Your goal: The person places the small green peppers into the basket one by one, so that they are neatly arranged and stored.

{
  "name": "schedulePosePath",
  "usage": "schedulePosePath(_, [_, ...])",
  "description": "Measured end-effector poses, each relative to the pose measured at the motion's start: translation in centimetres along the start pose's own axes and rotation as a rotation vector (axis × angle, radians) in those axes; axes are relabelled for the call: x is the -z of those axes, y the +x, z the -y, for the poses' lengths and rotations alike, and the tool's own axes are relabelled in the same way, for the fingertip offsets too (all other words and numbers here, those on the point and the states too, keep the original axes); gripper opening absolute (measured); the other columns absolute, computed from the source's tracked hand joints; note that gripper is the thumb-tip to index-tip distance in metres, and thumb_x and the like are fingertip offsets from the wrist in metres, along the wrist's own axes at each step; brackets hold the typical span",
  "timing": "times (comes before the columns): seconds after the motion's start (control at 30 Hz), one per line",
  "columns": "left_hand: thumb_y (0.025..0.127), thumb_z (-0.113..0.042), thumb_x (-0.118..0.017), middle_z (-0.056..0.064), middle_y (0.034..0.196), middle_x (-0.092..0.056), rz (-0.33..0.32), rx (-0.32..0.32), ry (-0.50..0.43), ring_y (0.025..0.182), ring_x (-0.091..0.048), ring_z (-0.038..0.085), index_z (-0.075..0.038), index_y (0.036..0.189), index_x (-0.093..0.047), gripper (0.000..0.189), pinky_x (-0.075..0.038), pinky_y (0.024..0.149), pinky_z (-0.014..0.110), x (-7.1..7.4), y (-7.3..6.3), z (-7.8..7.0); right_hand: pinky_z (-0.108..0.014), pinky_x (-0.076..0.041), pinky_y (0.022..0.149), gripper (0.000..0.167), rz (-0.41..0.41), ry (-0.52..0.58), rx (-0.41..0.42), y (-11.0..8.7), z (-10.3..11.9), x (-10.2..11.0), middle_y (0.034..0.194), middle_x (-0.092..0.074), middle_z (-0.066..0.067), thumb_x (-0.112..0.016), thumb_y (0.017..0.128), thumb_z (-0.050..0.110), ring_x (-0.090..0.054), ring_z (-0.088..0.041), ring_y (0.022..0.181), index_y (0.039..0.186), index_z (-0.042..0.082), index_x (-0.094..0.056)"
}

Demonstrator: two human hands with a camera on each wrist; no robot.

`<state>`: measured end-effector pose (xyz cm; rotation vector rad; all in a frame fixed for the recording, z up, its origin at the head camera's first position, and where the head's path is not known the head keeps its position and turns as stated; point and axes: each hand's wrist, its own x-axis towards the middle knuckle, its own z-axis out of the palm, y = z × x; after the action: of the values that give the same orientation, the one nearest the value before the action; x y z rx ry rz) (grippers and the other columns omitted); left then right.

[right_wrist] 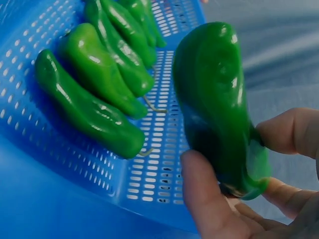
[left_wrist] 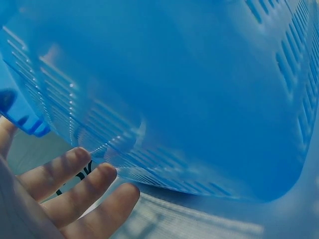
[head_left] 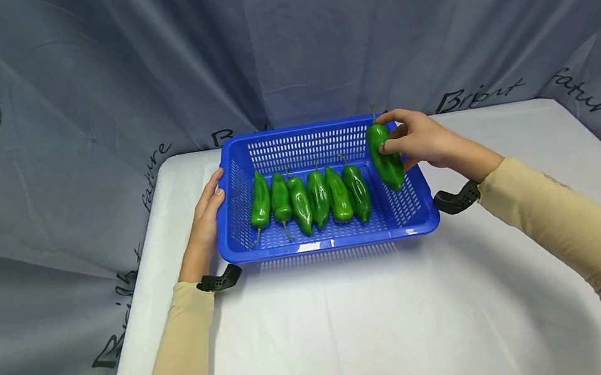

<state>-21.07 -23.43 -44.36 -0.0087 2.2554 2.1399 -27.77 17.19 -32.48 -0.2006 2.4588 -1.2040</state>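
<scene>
My right hand [head_left: 421,138] pinches a glossy green pepper [head_left: 385,160] between thumb and fingers, over the right end of the blue plastic basket [head_left: 331,244]. In the right wrist view, the held pepper [right_wrist: 212,94] is large and close, with its stem end among the fingers [right_wrist: 204,194]. Several more green peppers [head_left: 300,203] lie side by side on the basket floor. At the basket's left side, my left hand [head_left: 204,216] touches the rim. Its fingers [left_wrist: 75,169] stretch out fairly straight beside the slotted outer wall in the left wrist view.
The basket stands on a table with a white cloth [head_left: 352,320]. A grey printed curtain [head_left: 175,58] hangs right behind it and along the left side. Black devices [head_left: 456,198] are worn on both wrists.
</scene>
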Motion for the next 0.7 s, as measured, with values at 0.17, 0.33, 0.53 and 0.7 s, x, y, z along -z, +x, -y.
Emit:
schedulePosePath(0.17, [0.110, -0.030, -0.033, -0.003, 0.172, -0.020, -0.011, 0.006, 0.006, 0.159, -0.020, 0.023, -0.028, 0.163, -0.027, 0.053, -0.018, 0.129, 0.051, 0.2, -0.1, 0.0, -0.045, -0.064, 0.070, 0.064, -0.004, -0.080, -0.001, 0.5, 0.5, -0.5, 0.136, -0.053, -0.033, -0.062, 0.098, 0.013, -0.066, -0.046, 0.111, 0.156, 0.007, -0.034])
schedulePosePath(0.33, [0.110, -0.030, -0.033, -0.003, 0.172, -0.021, -0.010, 0.005, -0.002, 0.159, -0.021, 0.024, -0.028, 0.163, -0.027, 0.053, -0.020, 0.129, 0.051, 0.2, -0.2, 0.0, -0.043, -0.064, 0.067, 0.064, -0.017, -0.160, -0.011, 0.7, 1.0, -1.1, 0.136, -0.055, -0.033, -0.063, 0.097, 0.014, -0.067, -0.049, 0.111, 0.155, 0.007, -0.036])
schedulePosePath(0.53, [0.110, -0.029, -0.033, -0.002, 0.172, -0.022, -0.010, -0.002, -0.013, 0.159, -0.022, 0.024, -0.027, 0.163, -0.027, 0.053, -0.020, 0.129, 0.050, 0.2, -0.1, -0.1, -0.039, -0.064, 0.063, 0.062, -0.029, -0.242, -0.006, 0.9, 1.1, -1.7, 0.134, -0.057, -0.032, -0.064, 0.096, 0.013, -0.069, -0.047, 0.104, 0.152, 0.007, -0.039])
schedulePosePath(0.7, [0.110, -0.027, -0.032, -0.001, 0.172, -0.021, -0.001, -0.012, -0.025, 0.159, -0.020, 0.023, -0.026, 0.163, -0.027, 0.053, -0.019, 0.130, 0.050, -0.1, -0.1, -0.3, -0.039, -0.064, 0.062, 0.061, -0.031, -0.278, -0.006, 1.0, 0.8, -2.2, 0.135, -0.056, -0.032, -0.065, 0.095, 0.013, -0.071, -0.046, 0.101, 0.150, 0.005, -0.040])
